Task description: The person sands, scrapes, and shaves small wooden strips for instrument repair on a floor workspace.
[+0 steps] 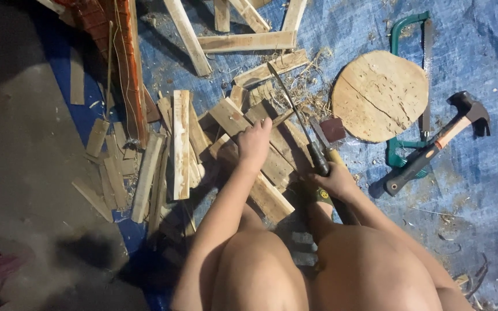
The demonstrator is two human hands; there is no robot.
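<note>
Blue crumpled plastic tarp (479, 190) as floor cover, littered with shavings. I see left hand (254, 142) pressed flat, fingers loose, on pale rough wooden slat (272, 164). Right hand (335, 179) closed round dark handle of long curved steel blade (295, 106), just right of slat. My judgement: pin slat firm, keep left fingers clear of edge. Second handle beside blade unclear; feet hidden under knees. Round wooden disc (380, 95) well right of slat.

A crumpled blue tarpaulin (479, 190) covers the ground, strewn with wood shavings. To the left lies bare grey concrete floor (24, 173), dim and shadowed. Light falls brightest on the tarpaulin's upper right.
</note>
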